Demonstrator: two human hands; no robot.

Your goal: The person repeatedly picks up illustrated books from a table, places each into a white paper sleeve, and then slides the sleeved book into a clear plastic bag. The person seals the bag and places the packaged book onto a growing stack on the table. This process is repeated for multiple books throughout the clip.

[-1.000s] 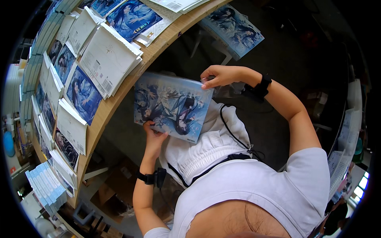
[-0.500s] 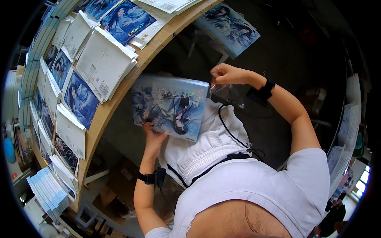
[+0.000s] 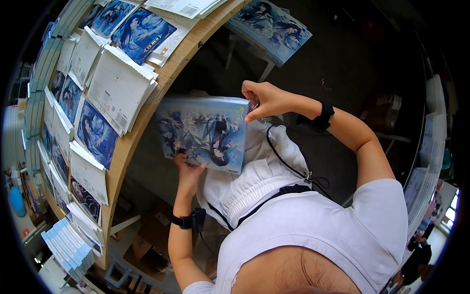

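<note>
**Blue illustrated pack held above the lap beside a curved wooden table**

A curved wooden table [image 3: 128,147] sweeps from the top centre down the left of the frame, its pale edge bending with the lens. Beyond it, to the right, the floor [image 3: 352,63] is dark grey and dim. At the lower left, cardboard boxes [image 3: 147,240] sit under the table.

On the table lie rows of flat packs: blue illustrated covers [image 3: 139,32] face up in the upper left, and white backs with small barcode labels [image 3: 117,90] stacked just beside them. More blue and white packs run down the left edge. A fanned stack of pale blue booklets [image 3: 66,247] sits at the lower left. Another blue illustrated sheet [image 3: 276,24] rests on a stand at the top centre. Along the right rim, white printed sheets [image 3: 428,166] stand in a row, too blurred to tell more.

The blue illustrated pack [image 3: 203,132] is in the centre of the frame, held flat over the person's white clothing. The left hand [image 3: 188,169] grips its lower edge, fingers curled beneath and thumb on top. The right hand [image 3: 264,98] pinches its upper right corner with fingers bent close together. Both wrists carry black bands.
</note>
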